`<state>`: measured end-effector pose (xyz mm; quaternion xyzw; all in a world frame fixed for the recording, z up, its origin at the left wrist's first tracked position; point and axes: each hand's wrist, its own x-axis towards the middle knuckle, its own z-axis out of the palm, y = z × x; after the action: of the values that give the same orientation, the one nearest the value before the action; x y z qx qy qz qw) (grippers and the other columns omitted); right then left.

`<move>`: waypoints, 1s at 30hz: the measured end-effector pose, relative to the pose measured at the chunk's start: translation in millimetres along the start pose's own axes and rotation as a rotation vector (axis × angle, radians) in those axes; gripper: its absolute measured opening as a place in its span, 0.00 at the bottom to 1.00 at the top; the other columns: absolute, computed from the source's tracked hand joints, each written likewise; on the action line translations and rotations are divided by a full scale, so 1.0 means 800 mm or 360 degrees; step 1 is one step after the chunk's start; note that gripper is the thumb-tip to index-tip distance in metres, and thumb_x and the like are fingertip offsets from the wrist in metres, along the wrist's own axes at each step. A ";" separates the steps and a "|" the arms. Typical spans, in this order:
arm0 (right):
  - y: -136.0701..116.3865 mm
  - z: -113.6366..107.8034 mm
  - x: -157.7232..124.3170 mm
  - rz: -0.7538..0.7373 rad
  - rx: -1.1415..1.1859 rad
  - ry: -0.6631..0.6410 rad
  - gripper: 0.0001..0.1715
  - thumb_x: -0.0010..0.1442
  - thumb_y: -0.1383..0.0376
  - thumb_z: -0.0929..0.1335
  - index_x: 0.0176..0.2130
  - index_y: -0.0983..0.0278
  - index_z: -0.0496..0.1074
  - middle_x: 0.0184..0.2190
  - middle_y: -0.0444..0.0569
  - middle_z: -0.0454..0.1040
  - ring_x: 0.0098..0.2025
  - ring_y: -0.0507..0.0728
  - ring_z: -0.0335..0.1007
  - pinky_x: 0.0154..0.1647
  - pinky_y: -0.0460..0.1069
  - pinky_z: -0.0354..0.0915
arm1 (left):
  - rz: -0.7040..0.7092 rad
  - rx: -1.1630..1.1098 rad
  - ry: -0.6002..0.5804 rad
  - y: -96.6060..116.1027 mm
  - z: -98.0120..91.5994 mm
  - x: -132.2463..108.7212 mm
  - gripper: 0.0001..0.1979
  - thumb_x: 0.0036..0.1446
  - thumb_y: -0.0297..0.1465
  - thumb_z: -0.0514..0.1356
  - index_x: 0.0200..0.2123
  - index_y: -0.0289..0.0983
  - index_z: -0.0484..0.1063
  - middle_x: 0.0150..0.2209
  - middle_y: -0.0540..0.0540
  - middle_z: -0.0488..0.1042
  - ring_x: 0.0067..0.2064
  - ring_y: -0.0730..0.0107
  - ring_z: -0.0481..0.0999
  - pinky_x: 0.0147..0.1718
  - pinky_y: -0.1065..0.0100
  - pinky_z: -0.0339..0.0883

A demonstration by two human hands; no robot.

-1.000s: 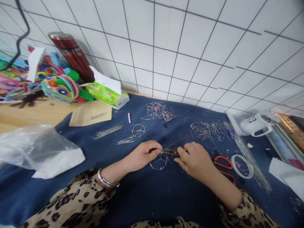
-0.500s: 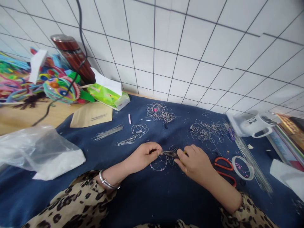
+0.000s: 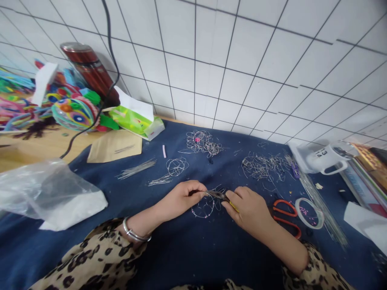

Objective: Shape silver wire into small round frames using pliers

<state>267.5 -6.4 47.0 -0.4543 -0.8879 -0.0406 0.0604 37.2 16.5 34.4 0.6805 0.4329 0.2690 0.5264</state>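
Observation:
My left hand [image 3: 186, 200] is closed in a pinch on the upper edge of a round wire ring [image 3: 203, 217], which has small pink beads on it. In my right hand [image 3: 249, 207] is a pair of pliers [image 3: 219, 195] with yellow handles, the fingers wrapped round them. The plier jaws point left and reach the wire close to my left fingertips; the exact contact is too small to make out. Just behind the pliers lie more loops of thin wire. A finished-looking wire ring [image 3: 177, 166] rests farther back on the dark blue cloth [image 3: 193, 257].
Red-handled scissors [image 3: 286, 217] and a round dish [image 3: 308, 213] of pink beads lie right of my right hand. Tangled wire [image 3: 266, 166] sits behind them, near a white mug [image 3: 329, 159]. Straight wire pieces [image 3: 137, 168] and a plastic bag [image 3: 54, 193] lie to the left.
The plier handles have opened a little, and the jaws appear spread more at the wire. Both hands stay in nearly the same place. The view has shifted slightly.

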 end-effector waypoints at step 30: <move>0.009 -0.006 0.004 -0.0163 -0.0106 -0.0054 0.19 0.62 0.55 0.58 0.45 0.63 0.67 0.31 0.51 0.63 0.34 0.57 0.55 0.33 0.51 0.50 | 0.0078 0.0205 -0.0071 -0.001 0.000 0.001 0.09 0.59 0.28 0.49 0.30 0.34 0.67 0.29 0.50 0.66 0.32 0.73 0.65 0.34 0.72 0.58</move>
<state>271.6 -0.3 52.6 -0.4106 -0.9091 -0.0653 0.0280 37.7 17.3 33.2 0.7292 0.4207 0.2379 0.4844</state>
